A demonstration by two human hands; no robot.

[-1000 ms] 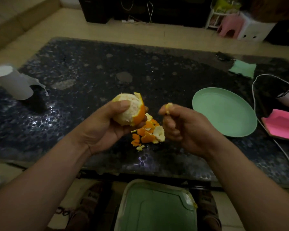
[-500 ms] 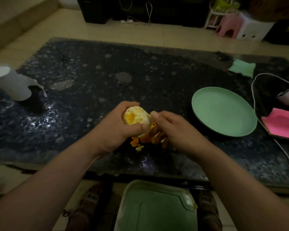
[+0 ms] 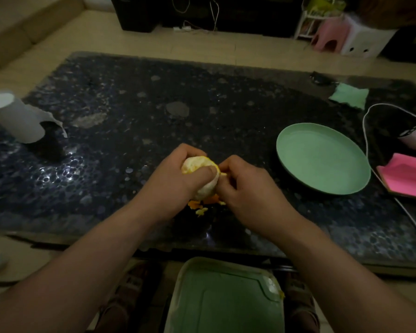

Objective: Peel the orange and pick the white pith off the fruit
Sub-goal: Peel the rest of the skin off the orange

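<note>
gripped in the curled fingers of the left hand (image 3: 175, 181), with the thumb laid across its front, the orange (image 3: 195, 164) is held just above the dark table (image 3: 202, 104), near the front edge. most of the visible fruit surface is pale and pithy. a yellow rind edge (image 3: 222, 173) is seen on its right side and appears to be pinched by the curled fingertips of the right hand (image 3: 247, 191); the contact itself is partly hidden. peel scraps (image 3: 203, 207) are piled on the table beneath. the peeling step is judged nearly complete. next, a steady pull away from the fruit is called for, with the orange held firm but not squeezed, before pith picking is begun.
</note>
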